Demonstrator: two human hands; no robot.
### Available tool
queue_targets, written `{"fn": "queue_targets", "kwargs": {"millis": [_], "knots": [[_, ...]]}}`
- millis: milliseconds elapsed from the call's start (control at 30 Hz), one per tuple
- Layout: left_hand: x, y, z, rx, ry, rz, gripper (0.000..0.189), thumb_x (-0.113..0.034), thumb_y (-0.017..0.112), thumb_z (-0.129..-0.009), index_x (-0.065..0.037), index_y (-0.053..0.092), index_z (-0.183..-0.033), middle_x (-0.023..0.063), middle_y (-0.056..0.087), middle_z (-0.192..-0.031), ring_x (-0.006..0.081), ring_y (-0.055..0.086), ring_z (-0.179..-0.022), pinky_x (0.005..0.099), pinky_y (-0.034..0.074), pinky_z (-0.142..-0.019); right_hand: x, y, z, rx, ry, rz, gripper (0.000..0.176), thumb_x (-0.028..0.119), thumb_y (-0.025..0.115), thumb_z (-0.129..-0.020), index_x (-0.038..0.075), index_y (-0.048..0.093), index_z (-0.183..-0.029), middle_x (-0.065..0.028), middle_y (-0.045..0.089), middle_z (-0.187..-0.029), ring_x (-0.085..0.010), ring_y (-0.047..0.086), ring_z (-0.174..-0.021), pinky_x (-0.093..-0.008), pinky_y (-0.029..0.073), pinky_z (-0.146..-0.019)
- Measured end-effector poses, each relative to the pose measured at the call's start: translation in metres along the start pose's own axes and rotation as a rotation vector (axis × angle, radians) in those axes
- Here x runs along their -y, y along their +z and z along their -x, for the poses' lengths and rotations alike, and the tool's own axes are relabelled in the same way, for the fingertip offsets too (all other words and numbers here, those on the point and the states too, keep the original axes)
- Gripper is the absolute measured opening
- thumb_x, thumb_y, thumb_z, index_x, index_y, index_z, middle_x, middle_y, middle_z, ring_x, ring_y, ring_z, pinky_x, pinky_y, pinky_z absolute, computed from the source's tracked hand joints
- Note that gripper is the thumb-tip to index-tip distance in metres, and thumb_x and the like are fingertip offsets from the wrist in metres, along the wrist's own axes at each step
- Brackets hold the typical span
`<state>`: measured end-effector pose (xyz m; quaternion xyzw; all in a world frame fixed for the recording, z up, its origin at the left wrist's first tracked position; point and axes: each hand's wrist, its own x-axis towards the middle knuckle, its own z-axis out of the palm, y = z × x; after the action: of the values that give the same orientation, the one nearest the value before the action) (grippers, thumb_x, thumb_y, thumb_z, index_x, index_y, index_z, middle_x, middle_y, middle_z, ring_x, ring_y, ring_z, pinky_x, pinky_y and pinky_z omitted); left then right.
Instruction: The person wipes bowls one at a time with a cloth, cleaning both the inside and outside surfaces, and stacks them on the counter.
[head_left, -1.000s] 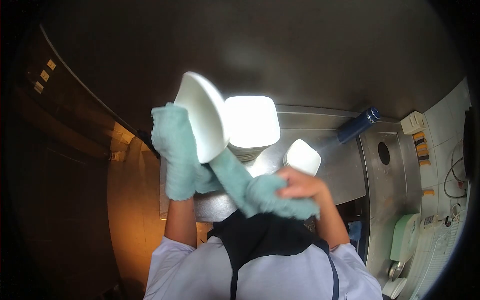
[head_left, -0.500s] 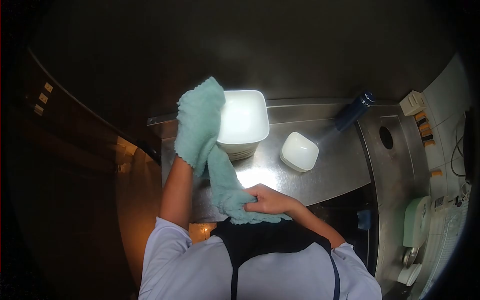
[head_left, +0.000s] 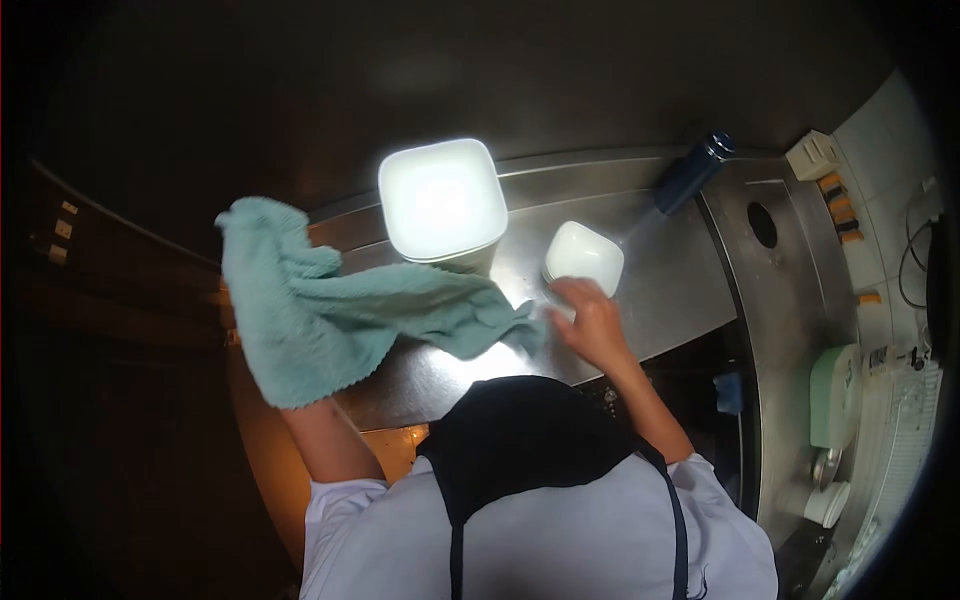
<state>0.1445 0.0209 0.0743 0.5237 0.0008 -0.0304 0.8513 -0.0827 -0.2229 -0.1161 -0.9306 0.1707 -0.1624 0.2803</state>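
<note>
A green cloth [head_left: 310, 330] is draped over my left hand and hides its fingers; only the left forearm [head_left: 335, 445] shows below it. The cloth's long tail stretches right across the steel counter [head_left: 660, 305], its blurred end close to my right thumb. My right hand [head_left: 592, 325] is at the near edge of the small white bowls [head_left: 585, 258], fingers over the rim and thumb apart. Behind the cloth stands a stack of larger square white bowls [head_left: 443, 200].
A dark blue bottle [head_left: 690, 175] lies at the back of the counter. To the right are a counter with a round hole [head_left: 762, 225], a green container [head_left: 833, 397] and a beige box [head_left: 812, 155]. A blue sponge-like item [head_left: 728, 393] sits in the dark recess.
My left hand has moved left with the cloth, away from the large stack. My right hand has let go of the cloth and moved up and right to the small bowls. The view has shifted.
</note>
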Motion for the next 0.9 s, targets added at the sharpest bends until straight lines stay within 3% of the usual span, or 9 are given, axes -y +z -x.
{"fn": "queue_targets", "kwargs": {"millis": [100,200,233,333,467,500,567,700,900], "knots": [[0.009,-0.023,0.020,0.119,0.056,0.088,0.034,-0.037,0.048,-0.114,-0.010,0.064,-0.103,0.0028,0.062,-0.089,0.0136,0.059,-0.074,0.0290,0.053,-0.069,-0.070,0.013,0.015,-0.139,-0.092,0.545,0.029,0.014,0.078,-0.087,0.006,0.075,-0.115,-0.0162,0.074,-0.121,-0.0387,0.066,-0.120,-0.0458,0.055,-0.099],[0.019,-0.039,0.047,0.262,0.244,-0.243,0.040,-0.037,0.041,-0.116,-0.006,0.064,-0.107,0.0063,0.066,-0.096,0.0152,0.061,-0.087,0.0317,0.052,-0.086,-0.104,0.008,0.020,0.017,-0.044,0.383,0.019,0.012,0.073,-0.089,0.007,0.077,-0.107,-0.0156,0.076,-0.113,-0.0375,0.067,-0.117,-0.0439,0.055,-0.095],[0.020,-0.039,0.055,0.259,0.192,-0.232,0.045,-0.038,0.037,-0.117,-0.004,0.064,-0.106,0.0089,0.067,-0.098,0.0178,0.062,-0.093,0.0326,0.051,-0.092,-0.104,0.002,0.018,0.063,-0.001,0.337,0.017,0.011,0.072,-0.090,0.006,0.077,-0.106,-0.0156,0.076,-0.112,-0.0377,0.068,-0.114,-0.0441,0.055,-0.094],[0.024,-0.036,0.073,0.067,-0.033,0.145,0.036,-0.031,0.041,-0.115,-0.004,0.064,-0.108,0.0101,0.068,-0.101,0.0202,0.064,-0.095,0.0344,0.051,-0.092,-0.095,-0.017,0.013,0.134,0.087,0.206,0.014,0.010,0.069,-0.093,0.004,0.076,-0.104,-0.0164,0.076,-0.110,-0.0383,0.070,-0.108,-0.0444,0.056,-0.091],[0.043,-0.049,0.082,0.330,0.706,-1.120,0.030,-0.026,0.048,-0.112,-0.002,0.065,-0.114,0.0113,0.069,-0.109,0.0223,0.065,-0.102,0.0360,0.053,-0.095,-0.077,-0.033,0.016,0.076,-0.013,0.095,0.014,0.007,0.071,-0.091,0.002,0.075,-0.104,-0.0184,0.075,-0.111,-0.0391,0.071,-0.105,-0.0454,0.057,-0.090],[0.048,-0.056,0.082,0.361,0.799,-1.262,0.029,-0.026,0.049,-0.111,-0.002,0.064,-0.115,0.0116,0.068,-0.110,0.0225,0.064,-0.103,0.0360,0.052,-0.095,-0.064,-0.042,0.019,0.069,-0.068,0.074,0.014,0.006,0.071,-0.091,0.001,0.074,-0.104,-0.0188,0.075,-0.111,-0.0395,0.070,-0.106,-0.0457,0.057,-0.090],[0.062,-0.065,0.081,0.429,0.792,-1.294,0.028,-0.025,0.050,-0.110,-0.001,0.062,-0.117,0.0120,0.067,-0.112,0.0228,0.064,-0.105,0.0360,0.052,-0.096,-0.024,-0.063,0.026,0.113,-0.109,0.072,0.017,0.002,0.072,-0.089,0.002,0.074,-0.106,-0.0190,0.075,-0.113,-0.0392,0.070,-0.109,-0.0456,0.057,-0.094],[0.094,-0.082,0.093,0.538,0.430,-0.819,0.028,-0.024,0.054,-0.107,-0.001,0.058,-0.121,0.0128,0.065,-0.116,0.0233,0.063,-0.108,0.0361,0.052,-0.097,0.051,-0.087,0.035,0.258,-0.243,0.025,0.023,0.000,0.074,-0.086,0.004,0.075,-0.109,-0.0172,0.074,-0.120,-0.0367,0.068,-0.120,-0.0457,0.055,-0.103],[0.104,-0.101,0.109,0.652,0.198,-0.595,0.034,-0.023,0.059,-0.103,0.000,0.053,-0.127,0.0141,0.062,-0.122,0.0242,0.061,-0.112,0.0363,0.051,-0.098,0.116,-0.069,0.007,0.488,-0.678,-0.078,0.037,0.004,0.079,-0.086,0.007,0.073,-0.122,-0.0109,0.070,-0.136,-0.0322,0.062,-0.134,-0.0484,0.049,-0.116]]}}
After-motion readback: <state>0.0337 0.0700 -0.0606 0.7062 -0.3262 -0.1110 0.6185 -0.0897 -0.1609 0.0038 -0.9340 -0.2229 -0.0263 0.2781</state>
